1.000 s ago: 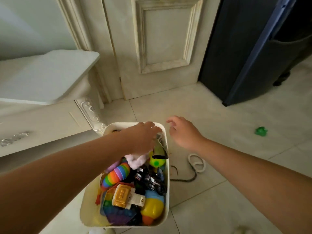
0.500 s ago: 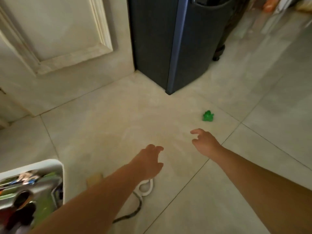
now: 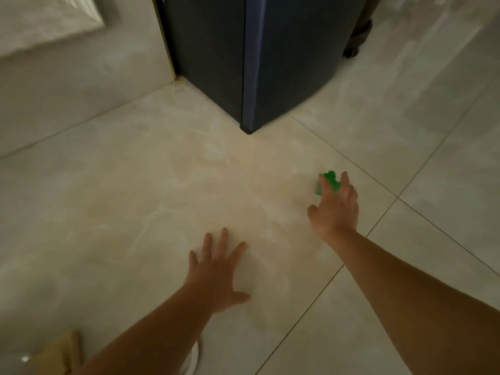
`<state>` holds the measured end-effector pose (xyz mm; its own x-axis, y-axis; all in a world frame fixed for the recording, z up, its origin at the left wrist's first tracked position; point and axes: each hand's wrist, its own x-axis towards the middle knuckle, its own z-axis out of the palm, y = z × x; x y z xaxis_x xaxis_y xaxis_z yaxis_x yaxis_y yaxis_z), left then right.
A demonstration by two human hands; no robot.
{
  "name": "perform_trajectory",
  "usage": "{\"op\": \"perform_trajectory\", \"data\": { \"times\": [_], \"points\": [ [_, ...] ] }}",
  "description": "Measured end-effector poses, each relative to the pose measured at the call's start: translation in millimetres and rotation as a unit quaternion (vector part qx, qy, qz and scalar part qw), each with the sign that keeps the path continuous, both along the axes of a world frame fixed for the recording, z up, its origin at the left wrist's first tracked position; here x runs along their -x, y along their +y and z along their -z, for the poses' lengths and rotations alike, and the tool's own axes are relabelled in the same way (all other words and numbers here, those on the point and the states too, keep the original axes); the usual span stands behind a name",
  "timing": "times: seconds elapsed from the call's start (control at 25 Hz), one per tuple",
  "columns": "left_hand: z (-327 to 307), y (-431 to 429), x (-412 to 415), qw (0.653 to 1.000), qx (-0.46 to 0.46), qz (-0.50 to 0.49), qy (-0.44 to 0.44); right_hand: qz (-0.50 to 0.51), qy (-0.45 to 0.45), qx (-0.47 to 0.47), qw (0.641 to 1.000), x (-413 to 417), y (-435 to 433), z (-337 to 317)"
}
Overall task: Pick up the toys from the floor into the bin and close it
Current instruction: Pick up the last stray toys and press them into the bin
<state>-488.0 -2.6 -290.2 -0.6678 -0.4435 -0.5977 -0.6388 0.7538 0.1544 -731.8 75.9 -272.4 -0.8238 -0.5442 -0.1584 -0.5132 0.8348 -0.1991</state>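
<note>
The left hand is spread wide, palm down, fingers straight and fanned, thumb out to the right. It holds nothing and lies low over the floor; whether the palm touches the tile cannot be told. The right hand is stretched further ahead, also open, fingers long and slightly parted, thumb splayed to the left. Its fingertips lie over the toy without curling round it; actual contact is unclear.

The toy is small, bright green and lumpy, blurred, sitting on the tile under and just beyond the right fingertips.

Ahead of both hands stands a dark blue cabinet. Behind the left hand, beside the forearm, lie a tan thing and a white loop.
</note>
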Motion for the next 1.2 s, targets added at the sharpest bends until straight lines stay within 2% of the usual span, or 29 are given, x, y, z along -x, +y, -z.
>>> {"op": "perform_trajectory", "data": {
  "times": [0.08, 0.16, 0.24, 0.32, 0.4, 0.48, 0.56, 0.64, 0.76, 0.92, 1.0, 1.04, 1.08, 1.16, 1.2],
  "points": [
    [12, 7, 2, 1.0, 0.017, -0.01, 0.008, 0.009, 0.006, -0.027, 1.0, 21, -9, 12],
    [17, 8, 4, 0.999, 0.035, -0.005, 0.012, 0.031, -0.036, -0.032, 0.998, 37, -16, 23],
    [17, 8, 4, 0.999, 0.03, -0.01, 0.02, 0.043, -0.052, 0.01, 0.998, 42, -22, 30],
    [16, 8, 6, 0.999, 0.02, -0.018, 0.022, 0.048, -0.032, 0.055, 0.997, 34, -22, 33],
    [15, 5, 6, 0.999, 0.015, -0.039, 0.032, 0.026, -0.034, 0.081, 0.996, 12, -21, 32],
    [11, 0, 1, 0.996, 0.008, -0.065, 0.062, -0.007, -0.098, 0.119, 0.988, -19, -20, 24],
    [0, -3, -5, 0.985, -0.024, -0.114, 0.129, -0.026, -0.207, 0.153, 0.966, -57, -17, 7],
    [-16, -3, -13, 0.958, -0.082, -0.165, 0.219, -0.001, -0.329, 0.179, 0.927, -98, -15, -16],
    [-52, -4, -32, 0.933, -0.141, -0.174, 0.283, -0.014, -0.427, 0.169, 0.888, -159, -12, -50],
    [-112, -18, -81, 0.954, -0.08, -0.12, 0.265, 0.003, -0.533, 0.25, 0.809, -225, -10, -100],
    [-148, -23, -122, 0.958, -0.025, -0.113, 0.263, 0.028, -0.555, 0.261, 0.789, -248, -13, -120],
    [-169, -26, -144, 0.956, 0.001, -0.119, 0.267, 0.029, -0.551, 0.247, 0.797, -260, -16, -125],
    [-188, -28, -166, 0.953, 0.021, -0.124, 0.275, 0.009, -0.522, 0.208, 0.827, -270, -18, -126],
    [-222, -26, -218, 0.946, 0.05, -0.128, 0.294, -0.106, -0.434, 0.068, 0.892, -303, -22, -120],
    [-231, -23, -240, 0.944, 0.054, -0.122, 0.302, -0.159, -0.404, 0.003, 0.901, -323, -22, -113]
  ]
}}
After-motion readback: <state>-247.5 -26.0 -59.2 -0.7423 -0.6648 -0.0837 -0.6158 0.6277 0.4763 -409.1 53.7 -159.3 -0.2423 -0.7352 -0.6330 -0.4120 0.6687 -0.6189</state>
